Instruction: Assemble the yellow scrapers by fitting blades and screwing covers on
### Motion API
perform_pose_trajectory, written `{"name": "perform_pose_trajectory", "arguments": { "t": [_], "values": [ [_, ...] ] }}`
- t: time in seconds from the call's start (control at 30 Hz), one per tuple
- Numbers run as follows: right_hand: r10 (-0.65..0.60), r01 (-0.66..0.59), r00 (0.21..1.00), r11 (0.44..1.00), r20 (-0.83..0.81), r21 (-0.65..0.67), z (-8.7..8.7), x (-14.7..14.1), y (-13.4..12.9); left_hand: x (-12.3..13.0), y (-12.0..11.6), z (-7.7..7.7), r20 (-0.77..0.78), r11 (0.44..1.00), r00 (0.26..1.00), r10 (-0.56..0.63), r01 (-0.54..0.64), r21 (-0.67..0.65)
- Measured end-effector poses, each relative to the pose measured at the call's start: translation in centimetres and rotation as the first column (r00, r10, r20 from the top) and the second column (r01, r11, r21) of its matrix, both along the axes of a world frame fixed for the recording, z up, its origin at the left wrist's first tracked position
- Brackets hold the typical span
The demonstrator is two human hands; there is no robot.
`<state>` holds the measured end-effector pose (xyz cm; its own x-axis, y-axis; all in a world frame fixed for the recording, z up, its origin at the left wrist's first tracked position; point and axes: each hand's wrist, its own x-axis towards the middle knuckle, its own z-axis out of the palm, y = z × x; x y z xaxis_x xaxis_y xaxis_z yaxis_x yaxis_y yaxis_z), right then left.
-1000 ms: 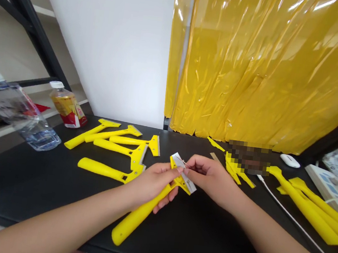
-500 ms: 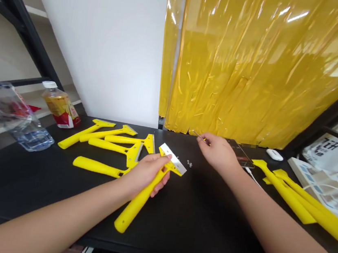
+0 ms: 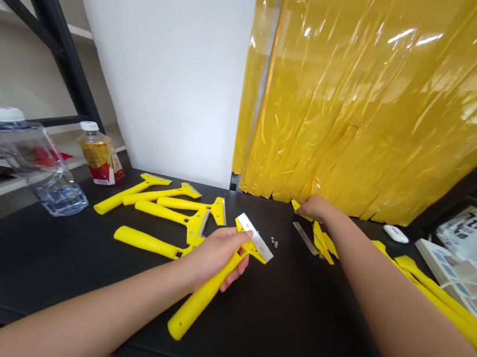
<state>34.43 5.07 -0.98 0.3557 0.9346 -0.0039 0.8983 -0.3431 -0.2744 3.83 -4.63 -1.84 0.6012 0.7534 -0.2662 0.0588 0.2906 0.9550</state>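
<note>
A yellow scraper (image 3: 201, 301) with a flat metal blade at its head is gripped in my left hand (image 3: 222, 257). My left thumb presses on the blade, and the handle slants toward the desk's front edge. My right hand (image 3: 317, 208) reaches to the back of the desk, fingers pinched, with a thin metal rod showing faintly at the fingertips. Yellow plastic pieces (image 3: 321, 242) lie right below that hand, and one touches its fingertips. A loose metal blade (image 3: 304, 239) is beside them. Small nuts or washers (image 3: 274, 242) lie between my hands.
Several yellow scrapers (image 3: 164, 213) lie on the black desk at left. A large clear bottle (image 3: 44, 166) and a smaller drink bottle (image 3: 100, 153) stand behind them. More yellow handles (image 3: 438, 284), a white case (image 3: 396, 234) and a white box (image 3: 460, 281) are at right.
My right hand has moved back and right to the yellow pieces, which now show beside a loose blade. My left hand keeps hold of the scraper. The view has shifted slightly left.
</note>
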Motion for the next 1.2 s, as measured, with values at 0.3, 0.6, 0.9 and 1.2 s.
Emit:
{"name": "perform_pose_trajectory", "arguments": {
  "t": [0.3, 0.6, 0.9, 1.2],
  "values": [
    [0.285, -0.252, 0.779, 0.958, -0.559, 0.138, 2.5, -6.8, -8.7, 0.0, -0.1, -0.3, 0.0, 0.999, 0.999, -0.042, 0.042, -0.021],
    [0.469, -0.468, 0.361, 0.839, -0.806, 0.278, 3.4, -11.0, -11.5, -0.2, -0.2, 0.4, 0.074, 0.999, 0.997, -0.035, 0.035, -0.004],
    [0.522, -0.493, 0.374, 0.812, -0.767, 0.313, 2.7, -10.3, -10.8, -0.7, 0.3, 0.0, 0.066, 0.996, 0.996, -0.062, 0.066, -0.06],
    [0.505, -0.504, 0.327, 0.808, -0.799, 0.305, 1.7, -10.8, -10.6, -0.3, -0.1, 0.3, 0.115, 0.999, 0.993, -0.028, 0.033, -0.038]
  ]
}}
